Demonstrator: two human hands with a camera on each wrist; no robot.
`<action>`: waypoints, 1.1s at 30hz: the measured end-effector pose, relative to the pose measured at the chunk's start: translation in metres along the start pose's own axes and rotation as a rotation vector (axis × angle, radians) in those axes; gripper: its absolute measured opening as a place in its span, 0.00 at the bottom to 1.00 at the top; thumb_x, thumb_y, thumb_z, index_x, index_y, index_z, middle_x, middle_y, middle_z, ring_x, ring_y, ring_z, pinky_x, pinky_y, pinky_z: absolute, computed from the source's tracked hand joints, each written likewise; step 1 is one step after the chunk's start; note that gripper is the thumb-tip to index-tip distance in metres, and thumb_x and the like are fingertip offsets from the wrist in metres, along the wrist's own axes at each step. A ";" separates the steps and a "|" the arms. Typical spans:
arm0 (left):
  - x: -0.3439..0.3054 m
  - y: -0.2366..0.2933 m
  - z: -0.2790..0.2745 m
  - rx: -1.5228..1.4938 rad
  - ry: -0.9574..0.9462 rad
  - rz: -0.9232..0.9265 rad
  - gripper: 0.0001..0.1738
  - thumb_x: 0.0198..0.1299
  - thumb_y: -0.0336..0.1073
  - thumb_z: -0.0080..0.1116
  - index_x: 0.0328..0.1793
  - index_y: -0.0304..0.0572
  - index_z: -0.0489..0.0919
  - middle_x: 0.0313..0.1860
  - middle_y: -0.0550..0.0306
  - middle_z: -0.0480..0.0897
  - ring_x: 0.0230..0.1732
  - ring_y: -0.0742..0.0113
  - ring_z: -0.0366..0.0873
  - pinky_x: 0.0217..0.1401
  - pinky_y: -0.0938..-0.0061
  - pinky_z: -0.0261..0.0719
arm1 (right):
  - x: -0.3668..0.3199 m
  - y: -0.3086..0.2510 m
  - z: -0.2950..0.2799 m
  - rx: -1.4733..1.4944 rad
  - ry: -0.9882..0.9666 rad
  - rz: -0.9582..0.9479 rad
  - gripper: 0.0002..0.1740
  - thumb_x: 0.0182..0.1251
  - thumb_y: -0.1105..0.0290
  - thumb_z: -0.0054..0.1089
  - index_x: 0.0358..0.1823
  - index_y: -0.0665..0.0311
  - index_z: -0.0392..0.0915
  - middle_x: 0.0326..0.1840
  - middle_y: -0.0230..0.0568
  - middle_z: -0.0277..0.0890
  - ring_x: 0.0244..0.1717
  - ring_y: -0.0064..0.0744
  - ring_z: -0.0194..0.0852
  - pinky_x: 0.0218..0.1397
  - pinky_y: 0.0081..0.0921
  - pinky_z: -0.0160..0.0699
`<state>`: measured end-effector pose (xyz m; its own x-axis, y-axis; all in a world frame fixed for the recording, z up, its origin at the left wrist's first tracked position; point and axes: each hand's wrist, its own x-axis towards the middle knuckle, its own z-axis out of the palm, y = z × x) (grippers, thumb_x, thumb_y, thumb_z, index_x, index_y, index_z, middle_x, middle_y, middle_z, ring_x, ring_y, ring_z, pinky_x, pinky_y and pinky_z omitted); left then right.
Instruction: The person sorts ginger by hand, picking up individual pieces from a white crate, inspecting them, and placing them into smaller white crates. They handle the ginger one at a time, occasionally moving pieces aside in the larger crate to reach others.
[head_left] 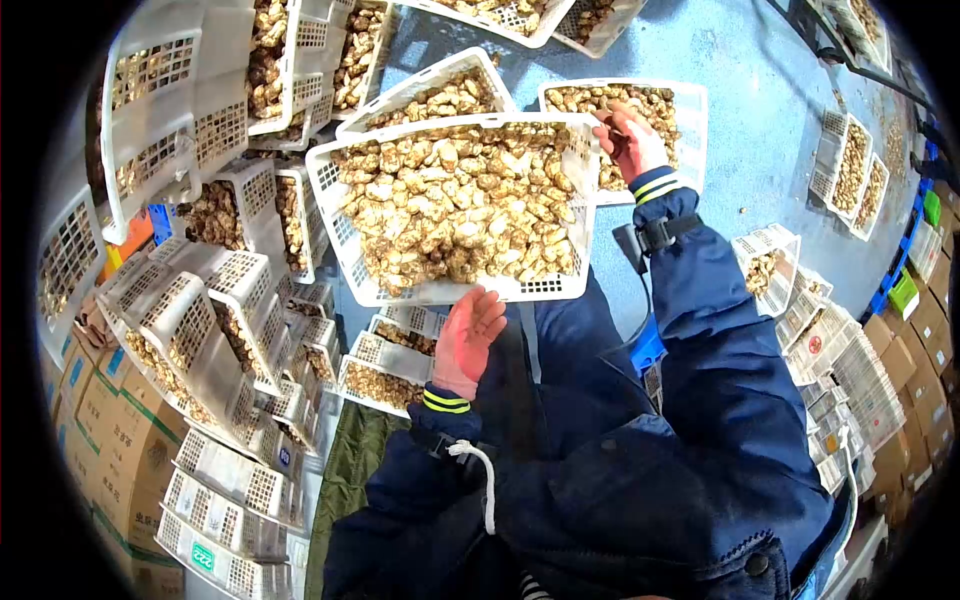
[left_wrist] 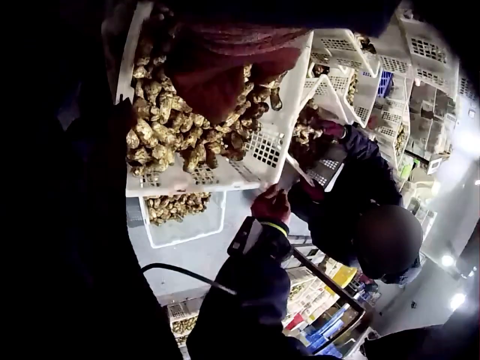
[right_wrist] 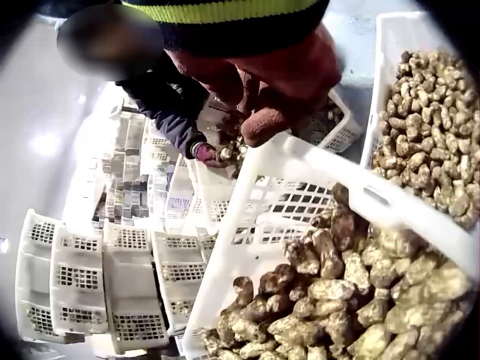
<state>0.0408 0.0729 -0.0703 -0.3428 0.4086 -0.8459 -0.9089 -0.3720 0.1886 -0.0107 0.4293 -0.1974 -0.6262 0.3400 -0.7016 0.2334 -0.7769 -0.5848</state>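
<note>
A white perforated crate [head_left: 330,215] full of pale, brown-streaked knobbly tubers [head_left: 450,200] lies in front of the body. At its near rim is my left hand [head_left: 470,340], palm up with the fingers loosely spread; in the left wrist view the reddish hand [left_wrist: 225,67] hides part of the tubers. My right hand [head_left: 632,142] is by the far right corner, fingers slightly bent. The right wrist view has this hand [right_wrist: 262,82] just beyond the crate's corner [right_wrist: 281,150], thumb close to it; whether it touches the rim I cannot tell.
Behind the crate stand two more filled crates [head_left: 695,140]. Stacked crates [head_left: 220,80] fill the left side, with cartons [head_left: 130,450] below. More crates [head_left: 770,240] stand right on the blue floor [head_left: 750,120]. Another person [left_wrist: 360,172] in dark clothing bends over a crate.
</note>
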 end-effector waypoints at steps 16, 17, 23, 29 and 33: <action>-0.011 0.032 -0.082 -0.410 -0.416 -0.085 0.21 0.64 0.41 0.46 0.58 0.35 0.66 0.52 0.54 0.72 0.50 0.65 0.69 0.51 0.74 0.68 | -0.050 0.160 0.039 -1.971 -0.041 -0.089 0.23 0.53 0.67 0.56 0.53 0.54 0.69 0.45 0.46 0.74 0.48 0.45 0.71 0.49 0.37 0.71; -0.018 0.032 -0.089 -0.413 -0.419 -0.090 0.21 0.64 0.41 0.46 0.58 0.35 0.66 0.52 0.54 0.72 0.50 0.65 0.69 0.51 0.74 0.68 | -0.041 0.162 0.029 -1.980 -0.052 -0.066 0.22 0.53 0.67 0.56 0.52 0.54 0.70 0.43 0.46 0.75 0.47 0.45 0.72 0.49 0.37 0.71; -0.035 0.049 -0.093 -0.110 -0.072 0.000 0.22 0.64 0.42 0.45 0.61 0.38 0.65 0.62 0.47 0.67 0.63 0.55 0.63 0.64 0.63 0.61 | -0.023 0.118 0.036 -0.528 0.193 -0.273 0.37 0.54 0.63 0.61 0.64 0.64 0.57 0.44 0.45 0.74 0.30 0.27 0.69 0.31 0.22 0.70; -0.038 0.049 -0.092 -0.045 -0.042 0.005 0.29 0.60 0.46 0.49 0.65 0.41 0.62 0.65 0.45 0.63 0.66 0.52 0.59 0.67 0.61 0.55 | -0.071 0.170 0.053 -1.612 -0.092 -0.098 0.47 0.45 0.45 0.62 0.64 0.60 0.57 0.58 0.57 0.63 0.61 0.49 0.60 0.65 0.39 0.56; -0.042 0.047 -0.095 -0.060 -0.023 0.003 0.30 0.58 0.46 0.52 0.64 0.41 0.62 0.65 0.46 0.63 0.65 0.52 0.60 0.66 0.61 0.57 | -0.045 0.177 0.065 -0.560 0.217 -0.083 0.40 0.50 0.65 0.63 0.64 0.65 0.55 0.56 0.52 0.65 0.50 0.36 0.69 0.46 0.28 0.75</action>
<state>0.0345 -0.0407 -0.0729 -0.3512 0.4261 -0.8337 -0.8922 -0.4223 0.1600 0.0105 0.2414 -0.2427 -0.5068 0.5334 -0.6772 0.5830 -0.3666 -0.7250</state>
